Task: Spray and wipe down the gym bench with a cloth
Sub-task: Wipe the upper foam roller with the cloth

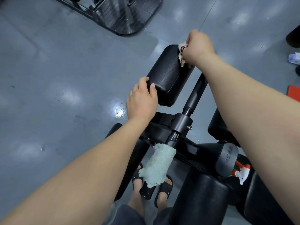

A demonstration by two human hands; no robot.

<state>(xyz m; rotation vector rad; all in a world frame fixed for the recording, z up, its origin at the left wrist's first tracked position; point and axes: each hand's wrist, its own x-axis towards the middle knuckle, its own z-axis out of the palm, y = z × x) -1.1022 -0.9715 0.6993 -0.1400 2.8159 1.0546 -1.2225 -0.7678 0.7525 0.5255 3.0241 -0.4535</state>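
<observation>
The black roller pad point(168, 75) of the gym bench point(182, 121) juts forward and left from a dark metal post point(195, 95); the left hand point(142, 99) grips the near end of the pad, its fingers curled over the edge and its thumb lying on the upholstery; the right hand point(200, 44) is closed into a fist round a bunched pinkish cloth point(182, 58), which it presses against the far end of the same pad, with crumpled folds showing below and beside the knuckles; lower on the frame a pale green towel point(158, 164) hangs draped over the post, its loose end dangling above the person's feet in black sandals point(164, 188); an orange and white spray bottle point(241, 173) rests to the right among the other black pads, just beside a round grey end cap point(227, 159) with lettering, and neither hand touches it; the grey floor point(56, 78) is glossy and shows pale reflections; a dark textured platform point(123, 15) stands at the top, well apart from the bench; a red edge point(293, 94) and a crumpled bluish-white object point(294, 58) lie at the right margin.
</observation>
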